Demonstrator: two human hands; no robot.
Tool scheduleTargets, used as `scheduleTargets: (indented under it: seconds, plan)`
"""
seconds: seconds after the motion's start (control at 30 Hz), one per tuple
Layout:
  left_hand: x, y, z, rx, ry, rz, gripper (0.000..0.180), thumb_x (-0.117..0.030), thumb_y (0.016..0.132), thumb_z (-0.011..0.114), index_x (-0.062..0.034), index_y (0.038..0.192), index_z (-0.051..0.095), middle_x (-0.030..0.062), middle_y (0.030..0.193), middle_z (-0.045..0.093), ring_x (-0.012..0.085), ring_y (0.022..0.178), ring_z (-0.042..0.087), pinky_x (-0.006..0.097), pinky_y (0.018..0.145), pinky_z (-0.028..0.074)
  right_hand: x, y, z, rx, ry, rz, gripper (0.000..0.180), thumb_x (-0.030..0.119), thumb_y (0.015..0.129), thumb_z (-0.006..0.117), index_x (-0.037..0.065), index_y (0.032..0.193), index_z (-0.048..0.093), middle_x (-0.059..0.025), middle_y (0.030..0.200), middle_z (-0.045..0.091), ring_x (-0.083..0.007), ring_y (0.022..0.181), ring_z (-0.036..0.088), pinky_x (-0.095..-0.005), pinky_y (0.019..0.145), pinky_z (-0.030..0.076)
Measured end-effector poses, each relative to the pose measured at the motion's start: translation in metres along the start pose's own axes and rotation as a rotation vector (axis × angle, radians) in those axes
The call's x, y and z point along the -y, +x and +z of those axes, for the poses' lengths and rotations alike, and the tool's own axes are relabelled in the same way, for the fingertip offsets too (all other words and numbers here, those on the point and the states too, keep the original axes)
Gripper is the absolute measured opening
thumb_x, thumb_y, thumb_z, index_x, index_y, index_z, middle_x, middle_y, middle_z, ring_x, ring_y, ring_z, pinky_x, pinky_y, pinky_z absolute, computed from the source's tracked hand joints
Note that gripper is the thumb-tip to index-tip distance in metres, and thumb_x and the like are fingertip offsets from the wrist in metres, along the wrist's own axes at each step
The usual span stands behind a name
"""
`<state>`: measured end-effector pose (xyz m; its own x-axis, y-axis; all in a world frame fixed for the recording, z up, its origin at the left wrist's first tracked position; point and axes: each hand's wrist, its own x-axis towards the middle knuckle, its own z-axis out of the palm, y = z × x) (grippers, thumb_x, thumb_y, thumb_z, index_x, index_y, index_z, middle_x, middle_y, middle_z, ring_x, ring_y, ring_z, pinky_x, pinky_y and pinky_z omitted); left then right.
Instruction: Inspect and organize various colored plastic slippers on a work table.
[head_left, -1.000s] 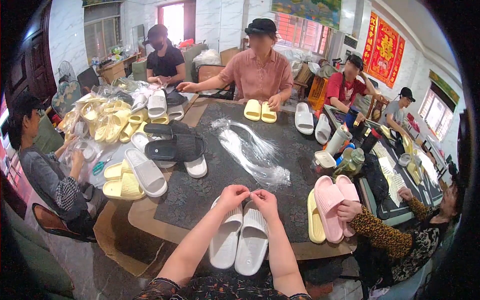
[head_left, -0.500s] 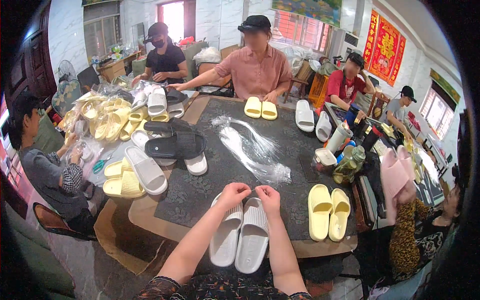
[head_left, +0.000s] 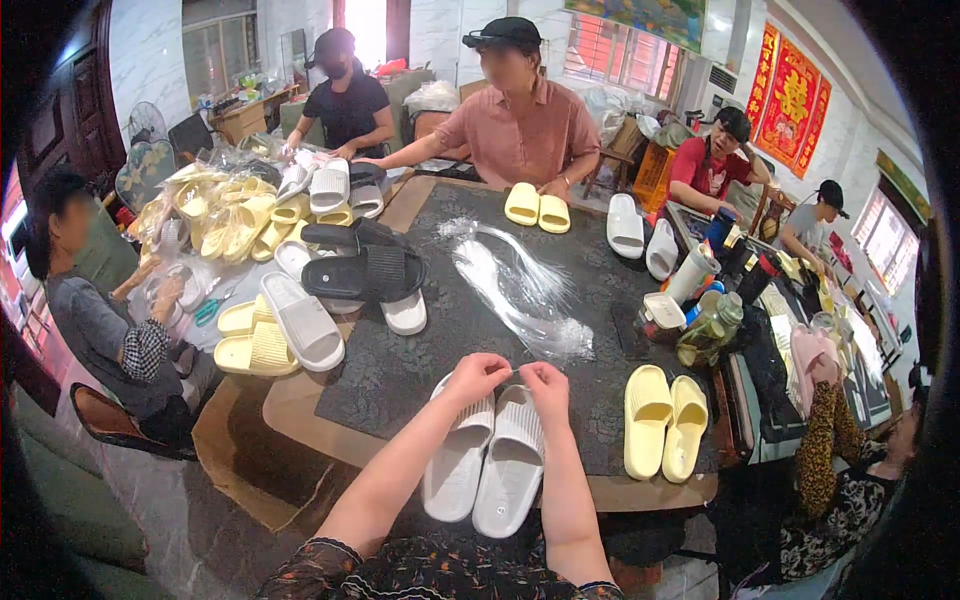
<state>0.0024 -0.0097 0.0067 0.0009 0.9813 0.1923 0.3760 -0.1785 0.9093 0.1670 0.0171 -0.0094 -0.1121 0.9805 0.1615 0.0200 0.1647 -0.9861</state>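
Note:
A pair of light grey slide slippers lies side by side at the table's near edge, toes pointing away from me. Over the toe ends, my left hand and my right hand meet with thumbs and fingertips pinched nearly together. Whatever they pinch is too fine to make out. Just beyond my fingers lies a bundle of thin clear plastic strands on the dark patterned tabletop. To the right of my hands sits a pair of pale yellow slides.
Piled slides, several in clear bags, fill the left side, with black slides on top nearby. Bottles and a jar stand at the right. Across the table are yellow slides and grey slides. Several people sit or stand around.
My hands stay over the grey slides, fingertips a little closer together. At the right, a co-worker has lowered pink slides to the table. The view has shifted slightly.

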Motion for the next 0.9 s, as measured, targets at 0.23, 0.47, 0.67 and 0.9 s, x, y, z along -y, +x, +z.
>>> scheduleTargets:
  seconds: [0.23,0.47,0.67,0.9]
  plan:
    - [0.006,0.003,0.002,-0.009,-0.008,0.044,0.020,-0.021,0.081,0.065,-0.0029,0.090,0.068,0.0078,0.077,0.067,0.0140,0.069,0.062,0.029,0.067,0.049,-0.002,-0.001,-0.003,0.116,0.021,0.056,0.013,0.016,0.084,0.066,0.003,0.085,0.066,0.0047,0.071,0.059,-0.0033,0.065,0.051,-0.0191,0.060,0.040]
    - [0.008,0.003,0.002,0.029,-0.002,-0.040,0.022,-0.023,0.080,0.065,-0.0038,0.090,0.068,0.0085,0.078,0.068,0.0154,0.069,0.062,0.030,0.068,0.049,-0.009,0.000,-0.003,0.015,0.059,0.033,0.013,0.017,0.083,0.067,0.005,0.084,0.067,0.0047,0.069,0.058,-0.0033,0.062,0.050,-0.0195,0.056,0.038]
    - [0.009,0.003,0.003,0.023,-0.001,-0.016,0.022,-0.023,0.080,0.065,-0.0039,0.090,0.068,0.0091,0.078,0.068,0.0161,0.071,0.063,0.030,0.069,0.049,-0.015,0.002,-0.006,-0.071,0.085,0.026,0.014,0.018,0.084,0.066,0.004,0.084,0.066,0.0035,0.071,0.060,-0.0040,0.061,0.051,-0.0189,0.057,0.040]
    - [0.009,0.004,0.003,0.024,0.028,-0.030,0.021,-0.023,0.081,0.065,-0.0044,0.090,0.068,0.0088,0.078,0.067,0.0158,0.071,0.063,0.030,0.069,0.049,-0.010,0.001,-0.003,0.014,0.049,0.002,0.012,0.015,0.083,0.066,0.003,0.083,0.067,0.0046,0.071,0.059,-0.0027,0.062,0.049,-0.0191,0.056,0.038]
